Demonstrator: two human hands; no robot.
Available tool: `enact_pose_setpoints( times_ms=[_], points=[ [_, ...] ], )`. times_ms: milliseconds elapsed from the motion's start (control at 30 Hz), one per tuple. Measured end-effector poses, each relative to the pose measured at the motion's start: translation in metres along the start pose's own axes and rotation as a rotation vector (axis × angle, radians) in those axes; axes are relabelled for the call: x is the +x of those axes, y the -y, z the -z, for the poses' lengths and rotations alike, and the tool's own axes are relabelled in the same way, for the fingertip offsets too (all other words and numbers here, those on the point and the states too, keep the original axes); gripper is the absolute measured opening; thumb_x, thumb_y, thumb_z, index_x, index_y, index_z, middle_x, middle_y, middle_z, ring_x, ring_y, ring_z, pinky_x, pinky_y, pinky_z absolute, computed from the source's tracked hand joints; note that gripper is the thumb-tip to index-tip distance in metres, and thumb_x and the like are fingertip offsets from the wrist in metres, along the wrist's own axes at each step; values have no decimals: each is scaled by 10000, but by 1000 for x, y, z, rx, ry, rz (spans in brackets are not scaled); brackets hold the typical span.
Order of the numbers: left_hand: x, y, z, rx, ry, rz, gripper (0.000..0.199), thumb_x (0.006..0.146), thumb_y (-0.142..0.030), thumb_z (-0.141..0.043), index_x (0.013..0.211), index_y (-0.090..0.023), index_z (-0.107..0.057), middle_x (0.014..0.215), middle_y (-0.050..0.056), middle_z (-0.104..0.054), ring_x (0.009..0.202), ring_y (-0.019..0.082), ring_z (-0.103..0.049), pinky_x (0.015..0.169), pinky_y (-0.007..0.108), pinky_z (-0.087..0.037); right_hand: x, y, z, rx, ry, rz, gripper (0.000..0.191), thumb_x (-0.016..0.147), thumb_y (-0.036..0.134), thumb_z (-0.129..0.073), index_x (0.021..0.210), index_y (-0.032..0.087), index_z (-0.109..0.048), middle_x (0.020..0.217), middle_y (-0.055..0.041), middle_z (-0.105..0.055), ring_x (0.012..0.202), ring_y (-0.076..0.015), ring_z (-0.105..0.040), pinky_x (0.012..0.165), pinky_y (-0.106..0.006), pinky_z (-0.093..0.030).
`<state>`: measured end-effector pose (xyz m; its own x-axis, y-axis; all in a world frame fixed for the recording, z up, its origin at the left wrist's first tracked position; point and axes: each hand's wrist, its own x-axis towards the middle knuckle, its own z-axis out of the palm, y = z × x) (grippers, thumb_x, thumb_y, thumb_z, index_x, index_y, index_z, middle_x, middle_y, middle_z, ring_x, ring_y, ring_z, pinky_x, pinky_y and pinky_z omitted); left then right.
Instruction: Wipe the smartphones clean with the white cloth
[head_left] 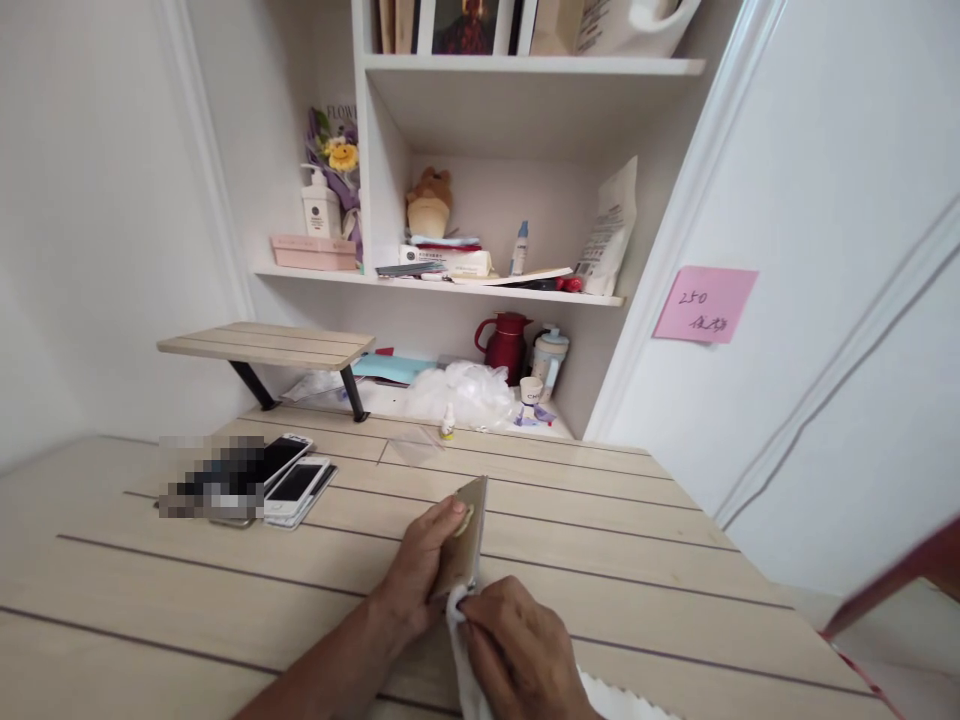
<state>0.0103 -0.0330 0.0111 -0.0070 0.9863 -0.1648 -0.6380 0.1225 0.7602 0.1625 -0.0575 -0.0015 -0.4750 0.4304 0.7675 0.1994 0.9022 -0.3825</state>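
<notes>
Left hand (417,572) clamps a flat tan panel (468,530), right hand (519,648) pinches a white cloth (460,640) at its edge, phones (295,488) lying just left on the worktop (570,540)!

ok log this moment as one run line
left hand: holds tan flat piece | right hand: holds white cloth | nearby: white smartphone

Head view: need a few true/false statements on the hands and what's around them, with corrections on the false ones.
The left hand holds a thin tan panel. True.
The right hand grips a screwdriver. False: it holds a white cloth.
A white smartphone lies on the desk, left of the hands. True.
The red jug stands on the top shelf. False: it stands in the low recess just above the desk.
A pink sticky note is stuck on the white surface right of the shelves. True.
</notes>
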Motion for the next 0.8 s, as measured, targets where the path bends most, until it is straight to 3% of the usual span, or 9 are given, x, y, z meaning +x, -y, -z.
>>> enact_pose_setpoints(
  times_ms=[133,233,300,400,467,600,733,800],
  points=[
    [3,-3,5,35,-19,-15,316,773,-334,-727,1017,-148,-652,757,18,-701,629,152,-635,588,241,-461,3,3,6,-53,-107,-30,247,933,98,-492,1134,215,-574,821,-58,-649,713,-187,-646,629,-291,-546],
    [3,-3,3,5,-42,-25,340,786,-332,-713,1081,-190,-621,755,-8,-698,643,157,-655,610,246,-478,4,0,4,-110,-98,-44,219,955,125,-458,1099,211,-600,795,-53,-633,691,-179,-639,617,-280,-537],
    [3,-4,1,-44,-30,68,368,820,-408,-659,1089,-160,-618,778,31,-715,688,190,-680,653,280,-506,2,-3,-1,-161,-44,-67,214,965,145,-450,1082,208,-618,790,-51,-610,667,-168,-632,597,-266,-526],
    [2,-6,-1,-155,66,279,567,861,-568,-530,1082,-57,-639,885,150,-740,828,257,-704,784,347,-523,-1,-9,-7,-213,-5,-109,212,972,164,-446,1056,208,-635,807,-52,-594,679,-167,-635,607,-262,-521],
    [1,-6,-3,-172,131,316,649,871,-611,-482,1087,-22,-649,927,179,-742,858,261,-703,814,340,-514,-2,-13,-7,-219,-7,-133,210,973,164,-444,1045,208,-636,854,-61,-606,737,-173,-650,659,-269,-529],
    [-6,-1,-8,-113,216,323,599,888,-573,-493,1079,-33,-668,906,154,-756,831,240,-702,778,301,-504,-2,-27,4,-271,-46,-227,209,975,162,-435,1029,214,-630,852,-43,-607,715,-159,-644,685,-267,-525],
    [-11,3,-14,-82,207,292,510,896,-523,-516,1096,-81,-673,893,111,-764,840,234,-704,779,296,-499,-2,-37,10,-329,-149,-291,183,977,185,-441,1056,202,-605,847,-40,-601,732,-170,-636,691,-283,-520],
    [-11,3,-15,-91,193,299,505,896,-522,-515,1068,-78,-682,878,112,-763,818,225,-704,775,293,-501,-3,-34,7,-308,-135,-305,177,977,181,-433,1049,200,-594,853,-44,-600,752,-176,-635,700,-290,-517]
  ],
)
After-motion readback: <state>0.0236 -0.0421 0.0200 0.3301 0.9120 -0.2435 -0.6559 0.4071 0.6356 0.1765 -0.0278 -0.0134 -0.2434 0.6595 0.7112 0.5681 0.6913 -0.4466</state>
